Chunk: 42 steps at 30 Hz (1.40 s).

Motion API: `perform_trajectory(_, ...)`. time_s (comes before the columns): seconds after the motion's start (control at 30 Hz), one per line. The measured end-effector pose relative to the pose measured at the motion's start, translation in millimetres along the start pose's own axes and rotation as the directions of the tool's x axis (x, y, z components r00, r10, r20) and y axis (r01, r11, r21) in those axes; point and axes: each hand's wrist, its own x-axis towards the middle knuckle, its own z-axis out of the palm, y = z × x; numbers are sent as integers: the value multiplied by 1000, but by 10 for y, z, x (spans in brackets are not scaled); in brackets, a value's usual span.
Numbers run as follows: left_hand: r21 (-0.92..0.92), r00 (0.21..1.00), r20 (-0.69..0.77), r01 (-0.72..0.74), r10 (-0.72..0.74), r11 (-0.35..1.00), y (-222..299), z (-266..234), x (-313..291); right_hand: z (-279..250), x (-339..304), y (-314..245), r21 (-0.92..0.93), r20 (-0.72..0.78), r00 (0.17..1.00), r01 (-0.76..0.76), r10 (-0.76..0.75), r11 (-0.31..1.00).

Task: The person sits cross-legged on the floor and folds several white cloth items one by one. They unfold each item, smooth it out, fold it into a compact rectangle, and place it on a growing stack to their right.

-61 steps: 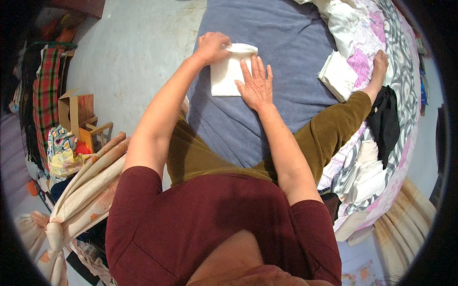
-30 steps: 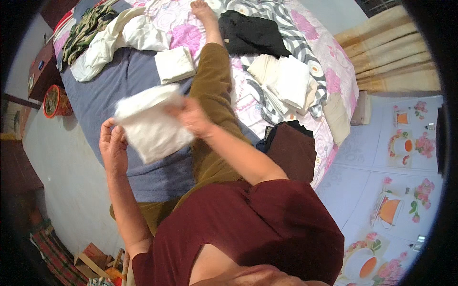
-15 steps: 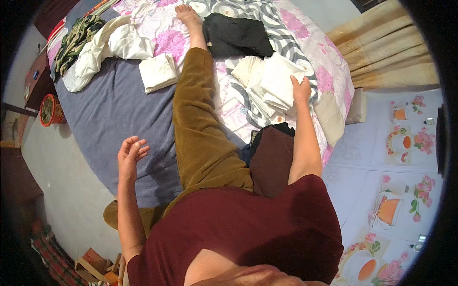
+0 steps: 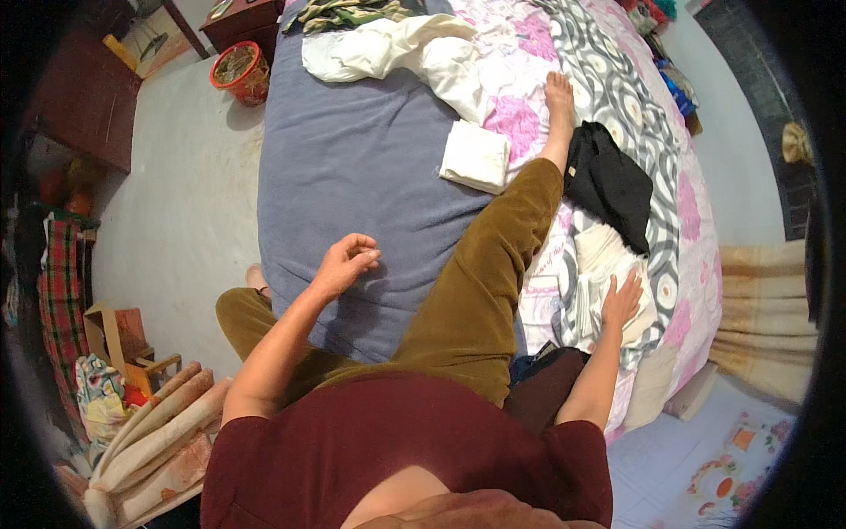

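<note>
My right hand [image 4: 622,301] lies flat with fingers spread on a stack of folded white cloths [image 4: 592,286], to the right of my outstretched leg. Over the grey-blue blanket [image 4: 352,176] hovers my left hand [image 4: 351,262], fingers loosely bent and nothing in them. A folded black garment [image 4: 608,183] rests beyond the white stack, beside my foot. Left of my shin is a neatly folded white cloth [image 4: 476,157]. Farther off, a loose white garment [image 4: 374,51] is spread out unfolded, with a camouflage garment [image 4: 352,13] behind it.
Dark brown clothing [image 4: 548,388] sits against my right hip, and a beige folded cloth [image 4: 650,388] is near the bed's right edge. A red pot [image 4: 240,75] stands on the floor at the far left. Yellowish curtain fabric [image 4: 762,317] hangs at the right.
The view has swung left, so the bed appears farther right. My right hand has gone from holding the white cloth's edge to lying flat on the stack. My left hand stays empty.
</note>
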Motion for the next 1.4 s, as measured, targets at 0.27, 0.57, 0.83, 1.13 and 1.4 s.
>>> perform_trajectory(0.27, 837, 688, -169, -278, 706, 471, -183, -311, 102, -686, 239, -1178, 121, -386, 836, 465, -390, 877)
perform_trajectory(0.57, 928, 701, -57, -225, 711, 296, -543, -487, 254, 5, 442, -4649, 462, -114, 694, 670, -710, 581)
perform_trajectory(0.83, 921, 666, -62, -248, 743, 300, -623, -534, 304, 328, 929, -5130, 295, -3, 848, 507, -530, 810)
perform_trajectory(1.13, 920, 616, -93, -246, 782, 304, -618, -536, 293, -2324, 75, -4838, 725, -680, 705, 604, -201, -331)
perform_trajectory(1.4, -806, 979, -27, -141, 202, 575, 275, -515, -18, -1613, -1471, -4104, 788, -193, 730, -282, -656, -547)
